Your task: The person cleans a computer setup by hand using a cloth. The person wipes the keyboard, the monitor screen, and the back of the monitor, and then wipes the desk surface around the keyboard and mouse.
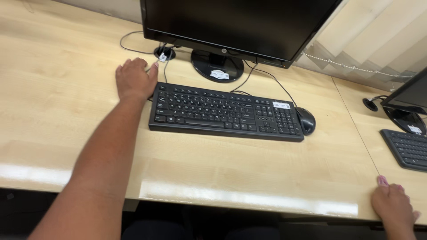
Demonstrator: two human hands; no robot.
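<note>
My left hand (pixel 134 79) rests palm down on the light wooden desk (pixel 66 102), just left of the far left corner of a black keyboard (pixel 222 111), with its fingers curled and nothing visibly held. My right hand (pixel 393 205) lies on the desk's front edge at the lower right, fingers loosely bent and holding nothing I can see. A black mouse (pixel 305 120) sits against the keyboard's right end. A dark monitor (pixel 235 24) stands behind the keyboard on a round black base (pixel 217 66).
Black cables (pixel 133 46) run from a round grommet hole (pixel 164 54) near my left hand. A second keyboard (pixel 409 149) and monitor (pixel 411 95) stand on the adjoining desk at the right. Pale vertical blinds (pixel 369 40) hang behind.
</note>
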